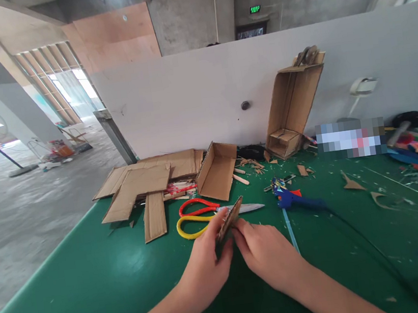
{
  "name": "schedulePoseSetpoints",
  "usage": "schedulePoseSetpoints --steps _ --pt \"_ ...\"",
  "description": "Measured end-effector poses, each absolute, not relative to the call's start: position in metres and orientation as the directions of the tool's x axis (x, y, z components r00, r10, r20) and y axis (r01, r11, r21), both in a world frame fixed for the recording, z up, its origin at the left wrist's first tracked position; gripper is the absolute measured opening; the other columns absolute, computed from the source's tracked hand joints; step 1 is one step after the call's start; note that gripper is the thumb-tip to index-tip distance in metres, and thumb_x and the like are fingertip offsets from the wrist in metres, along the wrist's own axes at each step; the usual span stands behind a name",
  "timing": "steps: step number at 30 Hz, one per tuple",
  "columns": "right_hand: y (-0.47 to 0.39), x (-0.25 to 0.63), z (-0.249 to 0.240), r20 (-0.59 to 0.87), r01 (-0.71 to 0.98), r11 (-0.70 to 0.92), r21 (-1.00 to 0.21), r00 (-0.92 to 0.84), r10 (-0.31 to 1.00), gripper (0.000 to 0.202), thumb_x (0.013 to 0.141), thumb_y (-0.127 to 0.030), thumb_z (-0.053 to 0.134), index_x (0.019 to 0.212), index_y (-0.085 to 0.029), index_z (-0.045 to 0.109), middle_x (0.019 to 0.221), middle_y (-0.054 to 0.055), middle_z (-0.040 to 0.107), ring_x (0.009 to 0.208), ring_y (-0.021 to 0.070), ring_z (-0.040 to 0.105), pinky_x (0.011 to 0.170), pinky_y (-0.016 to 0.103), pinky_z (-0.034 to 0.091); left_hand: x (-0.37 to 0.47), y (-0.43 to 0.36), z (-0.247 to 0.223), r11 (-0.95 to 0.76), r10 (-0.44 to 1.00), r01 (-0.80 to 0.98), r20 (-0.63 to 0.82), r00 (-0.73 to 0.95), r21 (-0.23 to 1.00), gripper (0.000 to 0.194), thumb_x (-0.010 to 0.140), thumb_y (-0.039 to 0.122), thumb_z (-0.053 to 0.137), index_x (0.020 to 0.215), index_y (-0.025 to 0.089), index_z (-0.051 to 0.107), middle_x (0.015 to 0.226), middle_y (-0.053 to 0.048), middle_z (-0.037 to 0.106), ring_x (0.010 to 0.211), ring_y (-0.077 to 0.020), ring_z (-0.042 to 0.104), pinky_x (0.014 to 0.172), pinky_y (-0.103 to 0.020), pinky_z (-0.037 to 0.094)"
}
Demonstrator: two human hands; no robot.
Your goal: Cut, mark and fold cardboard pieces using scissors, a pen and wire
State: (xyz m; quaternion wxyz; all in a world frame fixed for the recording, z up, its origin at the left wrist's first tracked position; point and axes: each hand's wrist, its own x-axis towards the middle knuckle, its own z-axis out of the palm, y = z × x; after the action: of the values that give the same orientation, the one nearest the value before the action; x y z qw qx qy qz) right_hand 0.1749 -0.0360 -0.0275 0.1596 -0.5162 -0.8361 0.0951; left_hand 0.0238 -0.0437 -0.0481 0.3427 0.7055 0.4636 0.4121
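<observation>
Both hands meet around a small piece of cardboard (232, 216), held tilted over the green table. My left hand (207, 257) grips its left side, thumb on the near face. My right hand (265, 246) pinches the lower right edge with bent fingers. Just beyond them lie scissors (194, 207) with one red and one yellow handle, blades pointing right and partly hidden behind the cardboard. A blue glue gun (295, 201) rests to the right, beside a light blue stick (290, 230).
Flat cardboard pieces (135, 184) and an open cardboard tray (220, 170) lie at the back of the green table (105, 278). A tall cardboard box (294, 99) leans against the white partition (193, 97). The glue gun's cord runs toward the lower right, among scraps.
</observation>
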Motion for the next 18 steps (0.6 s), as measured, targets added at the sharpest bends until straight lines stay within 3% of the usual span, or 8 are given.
schedulePoseSetpoints --steps 3,5,8,11,14,18 --pt "-0.036 0.179 -0.027 0.197 0.743 0.435 -0.508 -0.391 0.899 0.027 0.094 -0.023 0.033 0.101 -0.017 0.058 0.083 0.006 0.070 0.069 0.0201 0.065 0.057 0.027 0.038 0.013 -0.040 -0.048 -0.395 0.901 0.198 0.337 0.271 0.897 0.090 0.083 0.020 0.058 0.146 0.030 -0.005 0.147 -0.011 0.031 0.136 -0.0231 0.030 0.111 -0.044 0.024" --pt "-0.034 0.184 -0.026 0.206 0.584 0.431 -0.688 -0.413 0.887 0.027 0.094 -0.026 0.033 0.099 -0.018 0.059 0.087 0.005 0.068 0.072 0.0179 0.062 0.064 0.027 0.042 0.003 -0.036 -0.045 -0.430 0.856 0.138 0.355 0.376 0.892 0.108 0.075 0.024 0.069 0.144 0.033 -0.014 0.152 -0.011 0.019 0.139 -0.0255 0.020 0.113 -0.047 0.016" --pt "-0.032 0.191 -0.024 0.131 0.333 0.350 -0.876 -0.534 0.835 0.028 0.093 -0.027 0.036 0.094 -0.018 0.062 0.086 0.003 0.066 0.077 0.0165 0.057 0.071 0.027 0.044 -0.010 -0.030 -0.040 -0.438 0.783 0.127 0.308 0.540 0.890 0.126 0.061 0.029 0.081 0.145 0.032 -0.012 0.151 -0.013 0.022 0.138 -0.0293 0.021 0.113 -0.048 0.013" --pt "-0.030 0.195 -0.024 0.059 0.206 0.233 -0.950 -0.617 0.785 0.023 0.089 -0.024 0.042 0.086 -0.017 0.064 0.079 0.001 0.063 0.077 0.0153 0.053 0.075 0.028 0.043 -0.013 -0.030 -0.038 -0.418 0.774 0.173 0.249 0.582 0.892 0.131 0.055 0.028 0.085 0.146 0.030 -0.010 0.147 -0.014 0.028 0.136 -0.0304 0.027 0.113 -0.047 0.017" --pt "-0.028 0.196 -0.028 0.019 0.155 0.148 -0.977 -0.626 0.779 0.017 0.084 -0.021 0.046 0.075 -0.017 0.060 0.066 -0.003 0.052 0.061 0.0103 0.043 0.064 0.024 0.039 -0.009 -0.035 -0.039 -0.399 0.801 0.219 0.222 0.557 0.890 0.127 0.058 0.025 0.082 0.146 0.029 -0.009 0.145 -0.014 0.029 0.132 -0.0304 0.032 0.110 -0.045 0.024" --pt "-0.020 0.205 -0.035 -0.088 0.149 0.016 -0.989 -0.664 0.742 0.018 0.080 -0.028 0.054 0.067 -0.017 0.051 0.055 -0.008 0.033 0.048 0.0061 0.024 0.044 0.021 0.022 0.002 -0.046 -0.041 -0.377 0.824 0.210 0.223 0.521 0.902 0.121 0.062 0.018 0.077 0.146 0.030 -0.009 0.143 -0.013 0.030 0.127 -0.0297 0.038 0.106 -0.045 0.031"
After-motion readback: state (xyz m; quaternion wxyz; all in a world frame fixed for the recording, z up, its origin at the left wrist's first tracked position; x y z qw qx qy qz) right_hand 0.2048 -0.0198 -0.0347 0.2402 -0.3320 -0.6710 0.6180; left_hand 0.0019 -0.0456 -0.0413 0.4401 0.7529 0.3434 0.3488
